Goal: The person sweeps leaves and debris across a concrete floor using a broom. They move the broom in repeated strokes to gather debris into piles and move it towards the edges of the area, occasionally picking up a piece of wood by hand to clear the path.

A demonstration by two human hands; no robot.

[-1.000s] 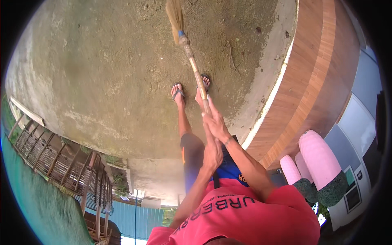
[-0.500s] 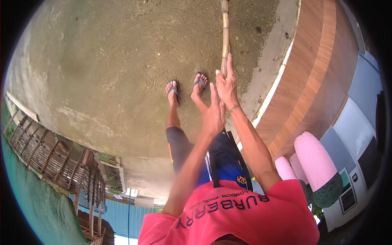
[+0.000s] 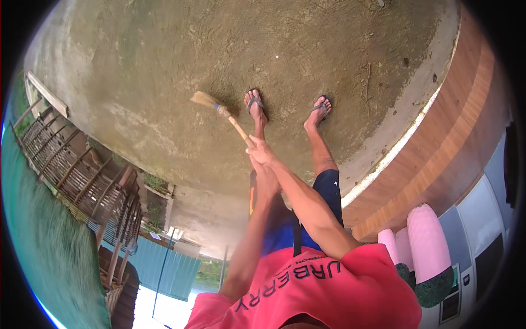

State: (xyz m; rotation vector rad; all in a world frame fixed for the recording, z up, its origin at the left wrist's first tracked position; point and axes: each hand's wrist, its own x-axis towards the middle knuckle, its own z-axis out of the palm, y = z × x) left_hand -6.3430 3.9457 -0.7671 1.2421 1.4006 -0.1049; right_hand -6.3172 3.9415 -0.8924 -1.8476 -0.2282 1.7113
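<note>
A broom with a pale bamboo handle, a blue binding and a straw-coloured head slants out to the left from my hands. Its bristles are down by the concrete, left of my left foot. My right hand is closed around the handle, nearer the broom's head. Just behind it, against the right wrist, my left hand is closed at the handle's rear end; the right hand and forearm partly cover its fingers.
I stand in dark flip-flops on rough, stained concrete ground. To the right a wood-patterned tiled step curves past, with pink-topped rounded columns behind it. A slatted bamboo fence stands at the left. A thin twig lies ahead.
The broom has swung from pointing straight ahead to the left, its head now in view. Both hands have moved left and closer to my body. My feet are now wider apart.
</note>
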